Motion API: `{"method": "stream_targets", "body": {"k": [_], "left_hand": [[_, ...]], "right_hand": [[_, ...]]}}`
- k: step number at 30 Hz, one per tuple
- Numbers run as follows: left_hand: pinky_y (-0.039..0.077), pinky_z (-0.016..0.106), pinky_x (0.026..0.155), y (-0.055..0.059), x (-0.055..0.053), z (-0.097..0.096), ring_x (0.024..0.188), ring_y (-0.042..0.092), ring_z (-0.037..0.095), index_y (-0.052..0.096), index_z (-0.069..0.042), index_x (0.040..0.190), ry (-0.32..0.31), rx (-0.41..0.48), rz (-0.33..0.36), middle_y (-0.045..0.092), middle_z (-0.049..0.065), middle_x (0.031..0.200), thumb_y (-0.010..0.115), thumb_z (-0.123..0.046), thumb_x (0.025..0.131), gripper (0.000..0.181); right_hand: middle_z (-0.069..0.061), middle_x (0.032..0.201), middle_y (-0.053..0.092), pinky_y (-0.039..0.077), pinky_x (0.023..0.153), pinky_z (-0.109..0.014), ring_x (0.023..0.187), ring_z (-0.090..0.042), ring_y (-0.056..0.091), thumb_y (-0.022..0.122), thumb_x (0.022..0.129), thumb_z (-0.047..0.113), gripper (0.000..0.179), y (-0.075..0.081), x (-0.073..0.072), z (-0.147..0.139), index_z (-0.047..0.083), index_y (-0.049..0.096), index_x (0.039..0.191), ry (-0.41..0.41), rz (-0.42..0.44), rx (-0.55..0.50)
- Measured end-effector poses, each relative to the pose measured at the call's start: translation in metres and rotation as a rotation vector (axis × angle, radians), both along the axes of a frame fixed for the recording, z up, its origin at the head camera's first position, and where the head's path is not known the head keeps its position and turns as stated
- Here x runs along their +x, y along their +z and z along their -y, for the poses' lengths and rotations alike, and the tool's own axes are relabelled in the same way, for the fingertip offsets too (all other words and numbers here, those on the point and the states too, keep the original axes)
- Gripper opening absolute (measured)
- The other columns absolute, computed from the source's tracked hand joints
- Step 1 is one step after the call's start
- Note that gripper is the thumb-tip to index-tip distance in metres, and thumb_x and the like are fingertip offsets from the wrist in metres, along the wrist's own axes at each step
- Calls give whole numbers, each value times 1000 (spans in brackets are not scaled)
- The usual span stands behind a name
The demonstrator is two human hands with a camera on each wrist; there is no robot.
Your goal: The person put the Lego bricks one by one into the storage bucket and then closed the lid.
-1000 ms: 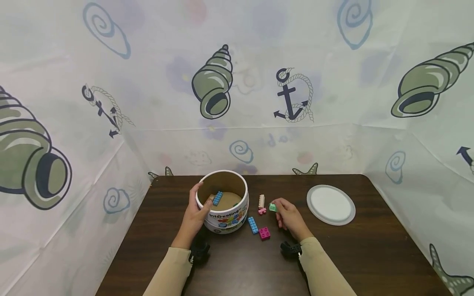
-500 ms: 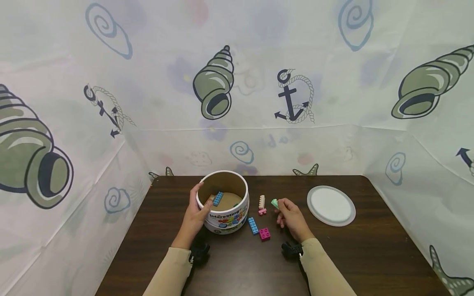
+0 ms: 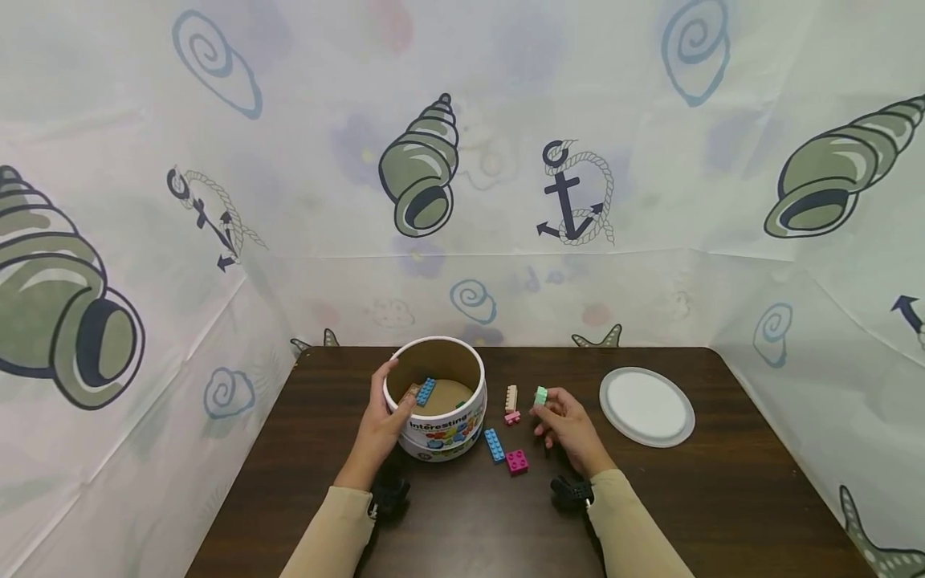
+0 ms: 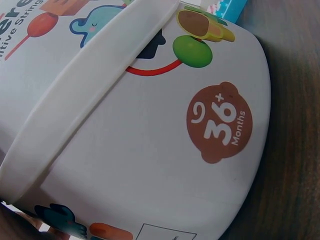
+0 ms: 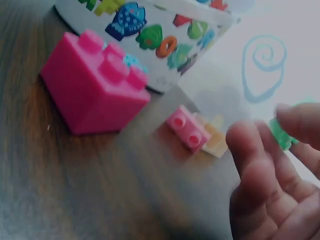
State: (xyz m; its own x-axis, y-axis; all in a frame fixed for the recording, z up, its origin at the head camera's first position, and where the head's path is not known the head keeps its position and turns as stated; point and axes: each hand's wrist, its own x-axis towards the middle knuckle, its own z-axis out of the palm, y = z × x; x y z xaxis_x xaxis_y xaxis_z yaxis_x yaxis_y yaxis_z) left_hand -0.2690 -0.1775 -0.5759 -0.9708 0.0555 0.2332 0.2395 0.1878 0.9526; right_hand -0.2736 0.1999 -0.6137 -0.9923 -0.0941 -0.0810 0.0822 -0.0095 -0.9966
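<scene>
Mint-green brick (image 3: 540, 396) between thumb and fingertips, a person's right hand (image 3: 569, 429) holds its pinch raised over a brown table (image 3: 723, 514), forearm slanting in from five o'clock. At nine o'clock from it, the left hand (image 3: 379, 421) grips a white tub (image 3: 462, 433) at the rim's eight o'clock, thumb hooked over the edge, forearm rising from seven. Between tub and right hand lie a cream brick (image 3: 511, 399), a small pink piece (image 3: 512, 418), a blue brick (image 3: 495, 446) and a magenta brick (image 3: 516, 462); a white lid (image 3: 646, 407) rests at three o'clock. The left thumb partly covers a tan piece inside the tub, and the other fingers are largely hidden behind its wall. Fingers mask much of the mint-green brick in the right wrist view, blurring there; both sleeves run off the bottom edge.
</scene>
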Motion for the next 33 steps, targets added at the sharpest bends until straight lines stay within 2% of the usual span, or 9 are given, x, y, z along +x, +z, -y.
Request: {"method": "stream_targets", "body": {"k": [4, 7, 11, 18, 26, 33], "left_hand": [[38, 64, 120, -1, 0, 1, 152, 41, 49, 26, -30, 169, -7, 3, -7, 27, 15, 176, 69, -24, 105, 77], [38, 64, 120, -1, 0, 0, 151, 41, 49, 26, -30, 170, -7, 2, -11, 27, 15, 176, 69, -24, 105, 77], [36, 67, 121, 0, 0, 0, 151, 41, 49, 26, -29, 170, -7, 3, -11, 27, 15, 176, 69, -23, 105, 78], [36, 68, 121, -2, -1, 0, 151, 41, 48, 27, -29, 169, -1, 2, -19, 28, 15, 176, 69, -21, 105, 77], [36, 69, 121, -3, 1, 0, 152, 40, 50, 27, -31, 169, 5, 0, -10, 28, 15, 176, 70, -27, 104, 78], [33, 70, 122, 0, 1, 0, 152, 39, 51, 28, -31, 169, 4, -13, -12, 27, 16, 177, 71, -29, 103, 79]], "right_hand": [[-23, 129, 67, 56, 63, -30, 91, -25, 75, 76, 103, 37, 40, 21, 3, 2, 10, 63, 131, -51, -30, 44], [-15, 125, 72, 57, 64, -31, 93, -26, 76, 79, 101, 37, 42, 44, 6, 5, 11, 65, 131, -63, -58, 38], [-8, 119, 73, 57, 63, -31, 90, -24, 76, 80, 100, 38, 45, 72, 9, 13, 13, 62, 133, -42, -107, 33], [-8, 119, 68, 57, 63, -34, 95, -32, 74, 79, 102, 32, 39, 113, 11, 36, 14, 62, 132, 41, -172, 8], [-16, 111, 63, 53, 59, -29, 84, -25, 67, 74, 105, 26, 33, 141, 4, 69, 12, 62, 131, 119, -210, -29], [-12, 111, 63, 55, 63, -28, 84, -23, 65, 73, 106, 23, 36, 152, -3, 102, 11, 59, 137, 183, -158, -90]]}}
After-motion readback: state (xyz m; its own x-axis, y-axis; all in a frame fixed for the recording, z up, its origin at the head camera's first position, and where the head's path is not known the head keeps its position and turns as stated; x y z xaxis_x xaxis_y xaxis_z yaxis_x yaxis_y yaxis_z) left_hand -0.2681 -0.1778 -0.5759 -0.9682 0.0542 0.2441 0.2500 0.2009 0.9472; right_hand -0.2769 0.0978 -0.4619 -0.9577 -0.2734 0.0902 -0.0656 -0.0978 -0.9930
